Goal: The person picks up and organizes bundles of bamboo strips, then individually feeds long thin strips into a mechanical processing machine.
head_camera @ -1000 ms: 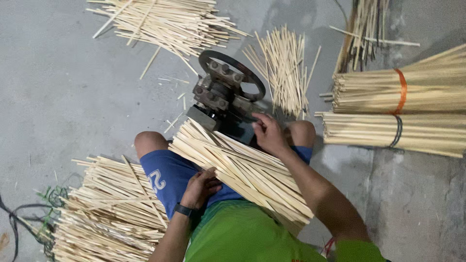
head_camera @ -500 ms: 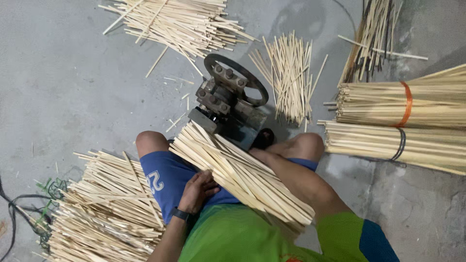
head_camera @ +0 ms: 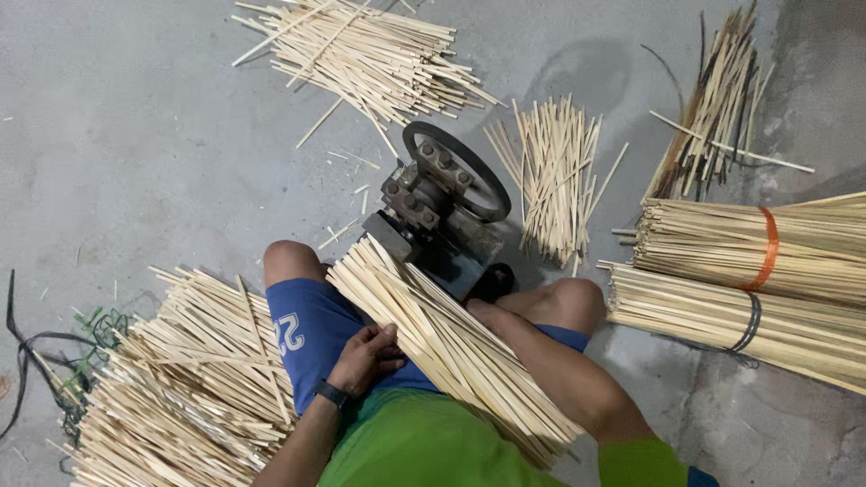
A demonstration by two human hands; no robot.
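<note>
— Looking at the lap: which way does that stick bundle (head_camera: 451, 347) run?
— Its long axis goes diagonally, upper ends toward the small dark machine (head_camera: 442, 212), lower ends past the right hip. It rests across the thighs.
— And the hands?
— Left hand (head_camera: 365, 356) sits against the bundle's near side, fingers curled loosely together. Right hand (head_camera: 483, 311) is mostly hidden behind the sticks; I can't tell its fingers.
— Any markings?
— An orange band (head_camera: 767, 248) and a black band (head_camera: 749, 323) wrap the two tied bundles on the right. White numerals mark the blue shorts (head_camera: 307, 329).
</note>
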